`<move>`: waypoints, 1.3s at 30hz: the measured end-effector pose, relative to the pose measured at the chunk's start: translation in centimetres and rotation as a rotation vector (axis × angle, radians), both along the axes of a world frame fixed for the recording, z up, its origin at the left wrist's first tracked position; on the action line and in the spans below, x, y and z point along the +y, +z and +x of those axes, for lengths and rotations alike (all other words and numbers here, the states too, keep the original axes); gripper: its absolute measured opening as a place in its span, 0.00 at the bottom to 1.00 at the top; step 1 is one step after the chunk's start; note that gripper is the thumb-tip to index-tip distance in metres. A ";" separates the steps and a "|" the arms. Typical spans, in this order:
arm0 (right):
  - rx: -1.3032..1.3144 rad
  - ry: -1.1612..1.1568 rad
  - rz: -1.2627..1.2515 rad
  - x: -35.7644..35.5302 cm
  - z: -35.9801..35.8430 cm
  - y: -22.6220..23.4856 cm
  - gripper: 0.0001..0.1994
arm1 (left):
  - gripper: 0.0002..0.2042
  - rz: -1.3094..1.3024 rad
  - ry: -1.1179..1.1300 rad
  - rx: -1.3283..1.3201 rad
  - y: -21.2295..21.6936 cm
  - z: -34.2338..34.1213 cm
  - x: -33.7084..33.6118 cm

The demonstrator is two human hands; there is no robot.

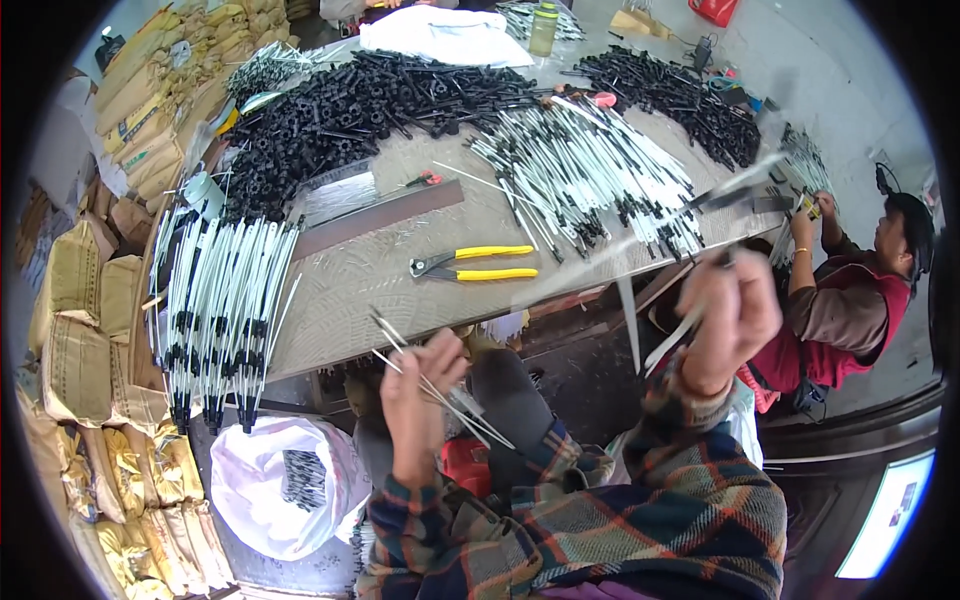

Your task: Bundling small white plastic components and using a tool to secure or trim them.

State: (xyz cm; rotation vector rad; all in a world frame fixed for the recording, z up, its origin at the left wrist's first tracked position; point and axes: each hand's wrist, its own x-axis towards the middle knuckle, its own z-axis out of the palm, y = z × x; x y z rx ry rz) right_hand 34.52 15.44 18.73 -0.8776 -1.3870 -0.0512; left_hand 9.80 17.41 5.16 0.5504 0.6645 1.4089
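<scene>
Left hand (420, 385) raised near the table's near edge, fingers pinched shut on a few thin white rods (440, 395) that fan out up-left and down-right. Right hand (730, 310) lifted higher on the right, closed around more white rods (690, 215), blurred, slanting up toward the far right. Both arms in plaid sleeves (640, 510). On the table (360, 275), between the hands and farther off, yellow-handled pliers (470, 262). Left of these, a row of white rods with black ends (220, 310); beyond, a metal ruler (375, 215) and a heap of black parts (330, 115). Far right, a second person (850, 300) seated, hands up by the table's corner. Near left, a white bag (285, 485).
</scene>
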 end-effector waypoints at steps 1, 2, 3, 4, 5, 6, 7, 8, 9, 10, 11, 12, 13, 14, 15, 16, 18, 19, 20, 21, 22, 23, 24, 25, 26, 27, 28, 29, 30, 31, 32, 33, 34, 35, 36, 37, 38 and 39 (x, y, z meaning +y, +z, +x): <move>0.006 0.170 -0.085 -0.5 -0.4 -1.5 0.07 | 0.13 0.037 -0.030 0.030 0.4 -0.7 0.8; -0.004 0.268 -0.201 -0.5 -1.2 -2.8 0.08 | 0.14 0.049 -0.027 0.057 0.9 -0.6 1.1; -0.200 0.305 -0.354 -0.3 -1.4 -3.7 0.07 | 0.15 0.066 -0.027 0.080 1.5 -0.3 1.5; -0.218 0.309 -0.430 0.1 -2.9 -4.9 0.04 | 0.18 0.064 -0.043 0.130 2.1 0.1 1.4; -0.252 0.302 -0.466 0.2 -3.3 -6.0 0.04 | 0.18 0.101 -0.085 0.148 2.7 1.6 1.5; -0.220 0.297 -0.502 0.6 -4.4 -7.3 0.05 | 0.19 0.133 -0.099 0.184 3.1 2.3 1.2; -0.226 0.311 -0.526 1.0 -5.4 -8.3 0.05 | 0.19 0.151 -0.047 0.223 3.1 3.0 0.8; -0.231 0.327 -0.551 1.4 -6.3 -9.0 0.06 | 0.20 0.157 0.029 0.195 2.9 3.4 0.4; -0.218 0.379 -0.645 1.8 -6.8 -9.0 0.05 | 0.20 0.166 0.102 0.162 3.0 4.0 0.2; -0.219 0.378 -0.647 2.3 -6.7 -8.9 0.05 | 0.16 0.033 0.237 0.079 3.5 4.8 0.4; -0.336 0.518 -0.673 3.2 -6.6 -8.4 0.05 | 0.16 0.029 0.238 0.077 2.9 4.4 0.5; -0.453 0.659 -0.692 4.5 -6.2 -7.8 0.05 | 0.13 0.091 0.237 0.083 1.9 3.9 0.4; -0.580 0.728 -0.852 6.5 -4.5 -6.1 0.07 | 0.10 0.153 0.229 0.084 1.9 3.7 0.5; -0.483 0.644 -0.416 10.9 -2.0 -9.4 0.11 | 0.08 0.085 0.239 0.030 2.2 3.5 0.5; -0.254 0.441 -0.781 14.3 -1.4 -8.1 0.12 | 0.09 0.041 0.269 0.047 2.6 2.0 0.2; -0.425 -0.026 -0.563 18.4 2.3 -6.9 0.11 | 0.09 0.007 0.214 0.009 3.2 2.6 0.5; -0.562 -0.449 -0.597 24.9 5.4 -6.6 0.16 | 0.10 0.019 0.236 0.003 3.3 2.0 0.3; -0.686 -0.482 -0.757 26.2 6.2 -6.5 0.18 | 0.10 0.039 0.225 -0.001 3.6 2.2 0.1; -0.809 -0.518 -0.918 27.2 7.2 -6.9 0.19 | 0.10 0.059 0.209 -0.005 3.8 2.4 -0.1; -0.854 -0.536 -0.849 27.5 6.6 -7.5 0.19 | 0.10 0.193 0.090 -0.016 3.3 1.7 -0.1; -0.842 -0.545 -0.865 27.7 6.8 -7.6 0.18 | 0.10 0.194 0.094 -0.020 3.1 1.6 -0.4; -0.830 -0.556 -0.881 27.6 7.2 -7.7 0.17 | 0.10 0.177 0.010 -0.016 3.2 1.6 -0.6; -0.699 -0.508 -0.835 27.1 6.3 -7.7 0.15 | 0.11 0.151 -0.060 -0.002 3.1 1.4 -0.9; -0.558 -0.433 -0.725 26.2 5.8 -7.2 0.14 | 0.12 0.174 -0.153 0.004 2.5 0.7 -1.1; -0.417 -0.361 -0.615 25.0 5.5 -6.6 0.13 | 0.12 0.136 -0.170 -0.010 2.3 0.9 -1.4; -0.406 -0.432 -0.410 23.5 5.1 -5.7 0.10 | 0.13 0.101 -0.195 -0.029 2.2 1.3 -1.8; -0.282 -0.378 -0.333 21.5 5.2 -4.4 0.09 | 0.15 0.076 -0.270 -0.059 2.0 1.6 -1.8; -0.153 -0.308 -0.256 19.7 4.6 -3.3 0.08 | 0.16 0.057 -0.297 -0.049 1.7 1.8 -2.1; -0.062 -0.237 -0.152 16.9 3.6 -1.8 0.07 | 0.16 0.042 -0.322 -0.040 1.5 2.1 -2.3; 0.029 -0.160 -0.050 13.9 2.3 -0.7 0.06 | 0.16 0.037 -0.333 -0.029 0.8 2.3 -2.5; 0.077 -0.184 0.014 11.0 1.5 -0.3 0.07 | 0.16 0.004 -0.331 0.005 0.6 2.6 -2.5; 0.121 -0.219 0.083 7.8 0.9 0.3 0.07 | 0.17 -0.025 -0.340 0.036 0.6 3.0 -2.5; 0.101 -0.192 0.078 4.7 0.5 0.5 0.08 | 0.19 -0.009 -0.347 0.015 0.2 3.1 -2.4; 0.070 -0.167 0.079 2.0 0.0 0.2 0.07 | 0.20 -0.011 -0.312 0.045 0.2 3.3 -2.0; 0.025 -0.109 0.032 0.0 -0.2 -0.5 0.07 | 0.21 -0.012 -0.275 0.077 0.3 3.3 -1.4; -0.020 -0.049 -0.015 -1.6 -0.5 -1.1 0.07 | 0.23 0.015 -0.223 0.063 0.2 3.0 -0.7; 0.066 -0.036 -0.094 -2.6 -1.5 -2.0 0.06 | 0.23 0.009 -0.200 0.058 1.0 3.0 0.2; 0.057 0.020 -0.184 -3.5 -1.7 -2.7 0.06 | 0.23 0.022 -0.202 0.043 1.3 3.0 0.9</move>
